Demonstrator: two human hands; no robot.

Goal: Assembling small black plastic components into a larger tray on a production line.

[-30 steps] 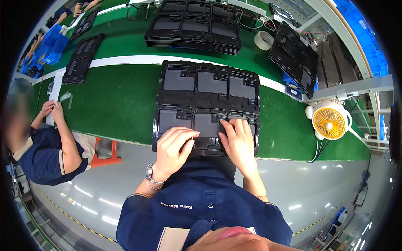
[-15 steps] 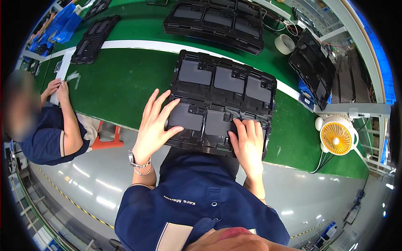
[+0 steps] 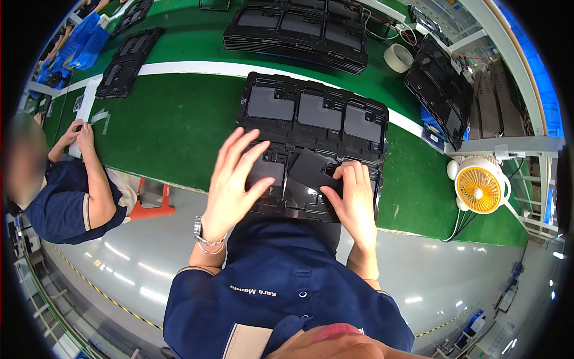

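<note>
We pinch the panel (image 3: 312, 170) by its right side between the thumb and bent fingers of our right hand (image 3: 355, 192); it sits askew over the near row's middle pocket in the tray (image 3: 290, 135). Our left hand (image 3: 232, 179) is spread wide and grips nothing, thumb apart from fingers, over the tray's left edge; we cannot tell whether it touches. Both hands are held back-up.

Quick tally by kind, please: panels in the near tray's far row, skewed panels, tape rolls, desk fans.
Dark panels in the near tray's far row: 3
Skewed panel, at the right hand: 1
Tape roll: 1
Yellow-and-white desk fan: 1
Total: 6
</note>
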